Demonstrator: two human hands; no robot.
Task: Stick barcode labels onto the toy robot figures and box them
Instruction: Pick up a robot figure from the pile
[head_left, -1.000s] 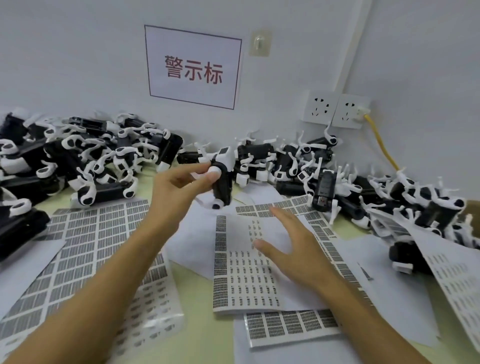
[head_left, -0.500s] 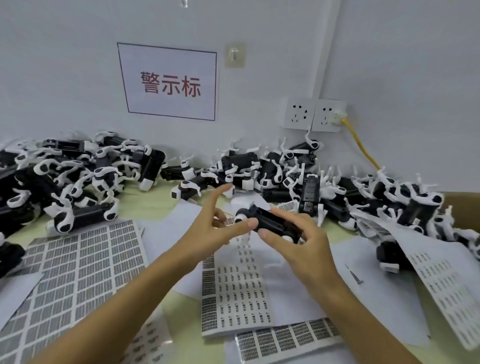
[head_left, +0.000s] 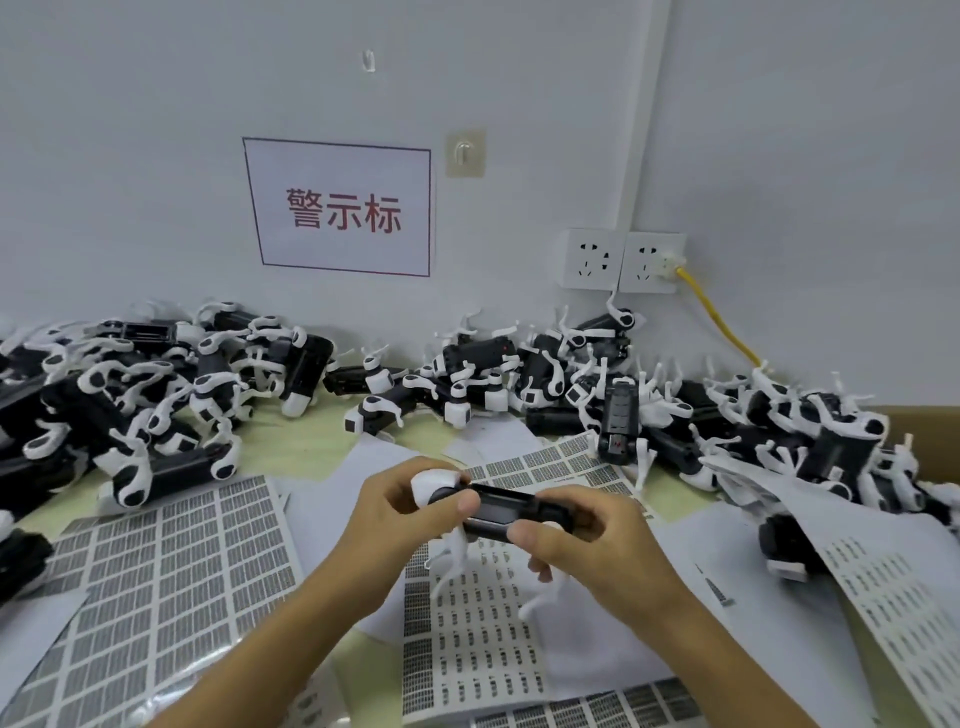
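The toy robot figure (head_left: 498, 512) is hard plastic, its black body faintly glossy, its white limbs smooth and matt. Label sheets (head_left: 171, 561) are thin paper on shiny backing. The surface (head_left: 291, 447) looks smooth, pale green. The wall sign (head_left: 340, 208) is matt paper.

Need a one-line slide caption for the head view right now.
Both hands, left and right, grip one toy robot figure above barcode label sheets.

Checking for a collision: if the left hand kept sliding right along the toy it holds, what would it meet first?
Probably the right hand, gripping the other end of the same toy robot as the left hand.
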